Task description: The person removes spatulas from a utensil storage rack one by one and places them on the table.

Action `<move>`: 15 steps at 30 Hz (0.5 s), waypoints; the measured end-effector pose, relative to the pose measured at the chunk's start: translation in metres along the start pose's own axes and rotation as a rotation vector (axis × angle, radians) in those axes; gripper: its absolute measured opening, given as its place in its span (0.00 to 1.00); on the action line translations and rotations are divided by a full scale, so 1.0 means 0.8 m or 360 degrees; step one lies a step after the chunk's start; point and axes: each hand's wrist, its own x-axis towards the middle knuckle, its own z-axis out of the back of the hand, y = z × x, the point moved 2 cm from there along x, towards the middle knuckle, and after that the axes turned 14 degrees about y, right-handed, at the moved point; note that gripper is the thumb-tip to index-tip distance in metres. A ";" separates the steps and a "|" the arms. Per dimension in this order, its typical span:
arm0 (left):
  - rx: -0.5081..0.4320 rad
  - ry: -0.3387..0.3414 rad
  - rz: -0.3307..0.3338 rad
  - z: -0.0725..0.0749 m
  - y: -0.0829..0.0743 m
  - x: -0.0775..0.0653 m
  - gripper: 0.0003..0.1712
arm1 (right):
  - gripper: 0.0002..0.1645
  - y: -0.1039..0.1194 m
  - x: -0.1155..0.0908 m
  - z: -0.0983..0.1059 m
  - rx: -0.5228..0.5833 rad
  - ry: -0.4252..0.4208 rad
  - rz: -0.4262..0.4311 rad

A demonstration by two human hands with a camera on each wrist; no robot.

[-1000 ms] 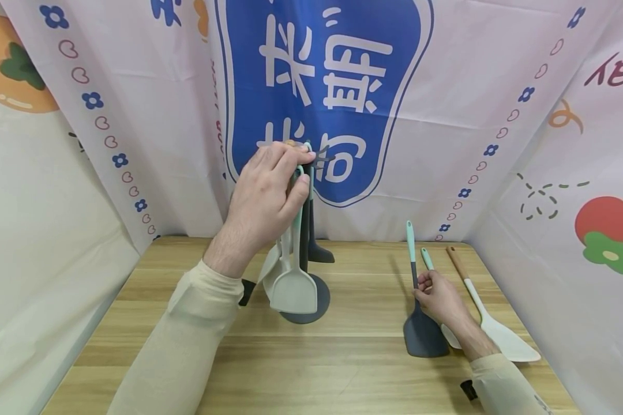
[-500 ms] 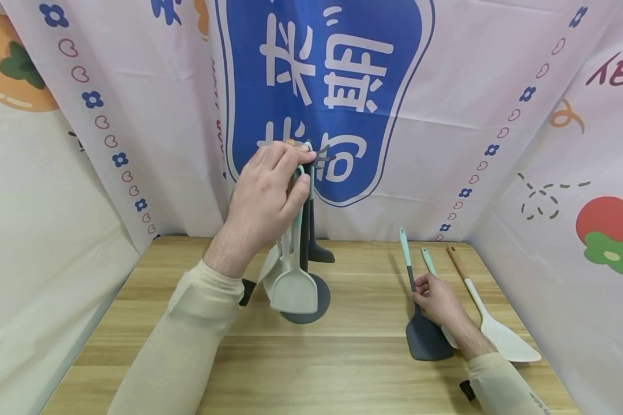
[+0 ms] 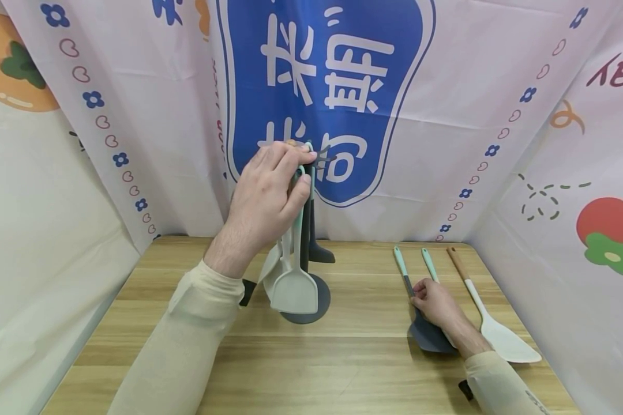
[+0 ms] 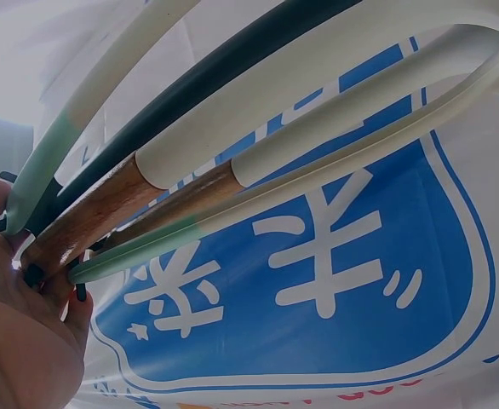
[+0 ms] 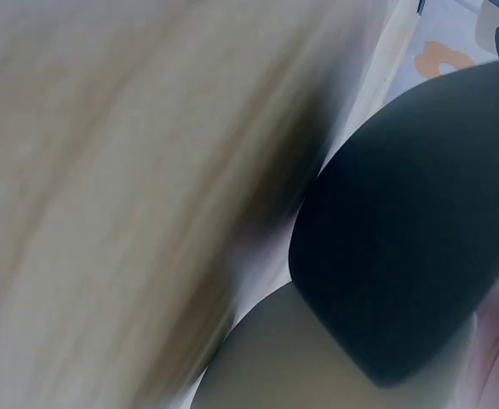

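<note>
My left hand [image 3: 270, 184] grips the top of a utensil stand [image 3: 321, 300] with a round dark base. Several utensils hang there, including a pale turner [image 3: 295, 293]; a dark one hangs on the far side. In the left wrist view, wooden handles [image 4: 96, 213] and mint handles run up to the left palm [image 4: 20, 341]. At the right, my right hand [image 3: 438, 302] pinches the shaft of a dark spatula [image 3: 428, 334] with a mint handle end. Its dark blade [image 5: 403, 221] fills much of the right wrist view, overlapping a pale utensil head [image 5: 335, 366].
A white spatula [image 3: 506, 341] with a wooden handle lies at the table's right side. Between it and the dark spatula lies a mint-handled utensil [image 3: 429, 264], its head mostly hidden by the right hand. Printed cloth [image 3: 462, 115] walls surround the wooden table [image 3: 239, 363].
The dark spatula's handle end has come down and to the left, toward the table, while its blade has shifted slightly right. My right hand moves with it; the left hand stays put.
</note>
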 end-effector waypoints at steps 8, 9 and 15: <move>0.0001 -0.0006 -0.0004 0.000 -0.001 0.000 0.29 | 0.11 0.001 0.003 0.000 -0.0057 0.0000 -0.0024; 0.0001 -0.0005 -0.0004 0.000 -0.001 0.000 0.29 | 0.11 0.001 0.003 0.001 -0.0072 -0.0002 -0.0021; -0.0004 0.0004 0.0001 0.000 0.000 0.000 0.28 | 0.13 0.007 -0.002 0.005 -0.0095 -0.0032 0.0024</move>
